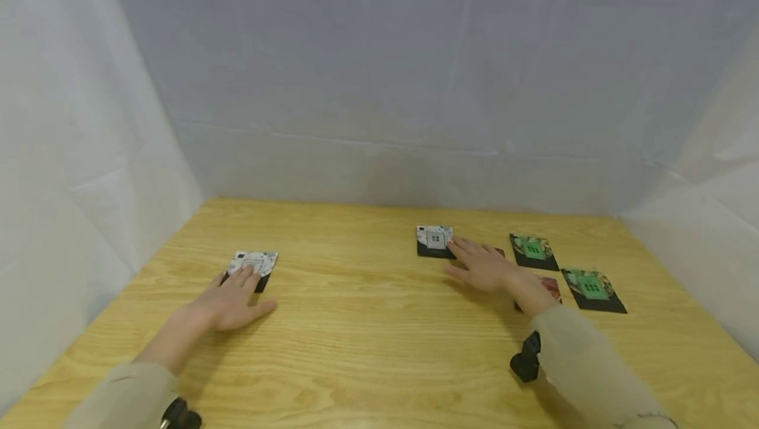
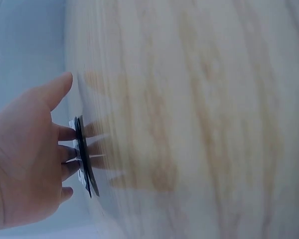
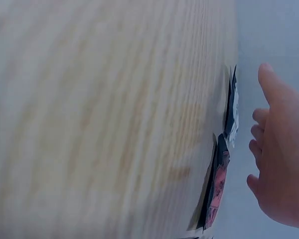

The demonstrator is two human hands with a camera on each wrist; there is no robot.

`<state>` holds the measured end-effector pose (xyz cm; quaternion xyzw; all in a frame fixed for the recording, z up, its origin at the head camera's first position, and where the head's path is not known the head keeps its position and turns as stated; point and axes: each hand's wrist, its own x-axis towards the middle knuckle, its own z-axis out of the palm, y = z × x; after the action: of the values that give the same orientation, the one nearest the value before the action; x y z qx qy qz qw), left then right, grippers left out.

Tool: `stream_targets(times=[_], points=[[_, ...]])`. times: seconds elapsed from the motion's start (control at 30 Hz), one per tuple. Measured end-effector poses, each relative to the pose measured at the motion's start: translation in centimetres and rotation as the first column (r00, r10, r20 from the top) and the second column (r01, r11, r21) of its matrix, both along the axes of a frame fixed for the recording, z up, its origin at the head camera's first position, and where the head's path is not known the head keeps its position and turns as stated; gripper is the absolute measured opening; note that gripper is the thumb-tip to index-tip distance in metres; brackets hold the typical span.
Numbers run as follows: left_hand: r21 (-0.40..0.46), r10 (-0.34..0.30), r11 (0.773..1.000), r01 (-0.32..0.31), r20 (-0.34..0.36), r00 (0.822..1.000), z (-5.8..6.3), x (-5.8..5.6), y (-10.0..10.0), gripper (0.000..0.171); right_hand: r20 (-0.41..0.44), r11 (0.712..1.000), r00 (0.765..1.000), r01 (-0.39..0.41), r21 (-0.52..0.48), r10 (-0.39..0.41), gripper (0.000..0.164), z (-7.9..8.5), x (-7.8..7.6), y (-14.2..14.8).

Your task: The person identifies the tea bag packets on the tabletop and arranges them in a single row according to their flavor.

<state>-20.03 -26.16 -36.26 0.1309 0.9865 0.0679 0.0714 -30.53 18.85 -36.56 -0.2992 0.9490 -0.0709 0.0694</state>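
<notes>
My left hand (image 1: 232,300) reaches over a flat black-and-white packet (image 1: 255,259) on the table's left side. Its fingers are extended and the fingertips lie on the packet, thumb out to the side. In the left wrist view, the packet's dark edge (image 2: 84,159) shows right at those fingertips. My right hand (image 1: 483,265) stretches palm down over the packets at the right, fingertips at the edge of a second black-and-white packet (image 1: 435,238). Seen from the right wrist, the fingers stand apart from that packet (image 3: 232,117) and a red one (image 3: 218,186). The hand partly covers two red packets (image 1: 550,286).
Two green packets with black bands, one farther back (image 1: 534,250) and one nearer (image 1: 593,287), lie to the right of my right hand. White sheeting (image 1: 379,86) hangs behind the wooden table (image 1: 356,323) and along both sides.
</notes>
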Motion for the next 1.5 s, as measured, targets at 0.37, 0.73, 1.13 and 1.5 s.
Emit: stream_targets(times=[0.37, 0.73, 1.13, 1.5], points=[[-0.02, -0.002, 1.0, 0.003, 0.003, 1.0, 0.1, -0.2, 0.2, 0.086, 0.159, 0.998, 0.987, -0.008, 0.07, -0.004, 0.071, 0.8, -2.2, -1.7], [-0.021, -0.017, 1.0, 0.017, 0.002, 1.0, 0.0, -0.4, 0.1, 0.089, 0.222, 0.992, 0.974, 0.012, 0.125, -0.04, 0.081, 0.6, -2.5, -1.7], [0.0, -0.032, 0.999, 0.032, 0.013, 0.999, 0.0, -0.7, -0.2, 0.089, 0.216, 0.988, 0.976, -0.041, 0.149, 0.008, 0.076, 1.2, -0.1, -3.4], [0.002, -0.036, 0.999, 0.036, 0.023, 0.999, 0.3, -0.7, -0.2, 0.088, 0.138, 0.975, 0.989, -0.085, 0.208, 0.057, 0.074, 0.8, 1.9, -6.4]])
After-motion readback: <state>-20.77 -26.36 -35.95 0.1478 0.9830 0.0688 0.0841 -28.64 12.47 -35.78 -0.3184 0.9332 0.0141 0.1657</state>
